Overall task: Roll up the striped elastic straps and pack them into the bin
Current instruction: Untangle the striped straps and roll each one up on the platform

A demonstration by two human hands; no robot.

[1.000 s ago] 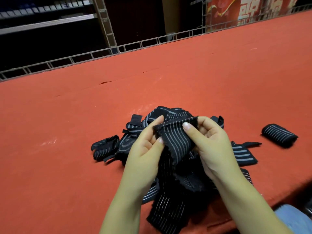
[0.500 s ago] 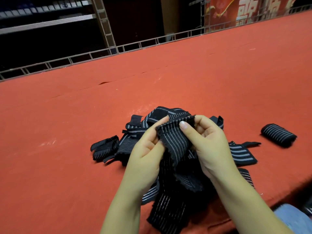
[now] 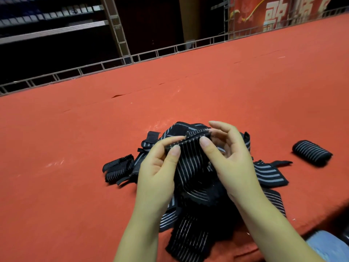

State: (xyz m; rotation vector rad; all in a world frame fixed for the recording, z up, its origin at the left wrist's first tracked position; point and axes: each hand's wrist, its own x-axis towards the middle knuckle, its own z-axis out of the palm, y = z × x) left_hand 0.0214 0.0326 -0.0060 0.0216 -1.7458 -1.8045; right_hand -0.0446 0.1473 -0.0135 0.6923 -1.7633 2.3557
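Both hands, left hand [image 3: 158, 167] and right hand [image 3: 232, 157], pinch the top edge of a black white-striped elastic strap [image 3: 190, 159] above the loose strap pile [image 3: 268, 173] on the red felt table [image 3: 75, 148].

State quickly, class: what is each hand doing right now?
Left hand: pinches the top edge of the striped strap.
Right hand: pinches the same edge from the other side.

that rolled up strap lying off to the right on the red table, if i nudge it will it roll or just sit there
The rolled strap looks like a squat cylinder lying on its side, so a push across its length would probably roll it. The red table seems cloth-covered, so it likely stops soon. Nothing visibly fastens its end, and the strap the hands hold hangs limp, so it may loosen if lifted carelessly.
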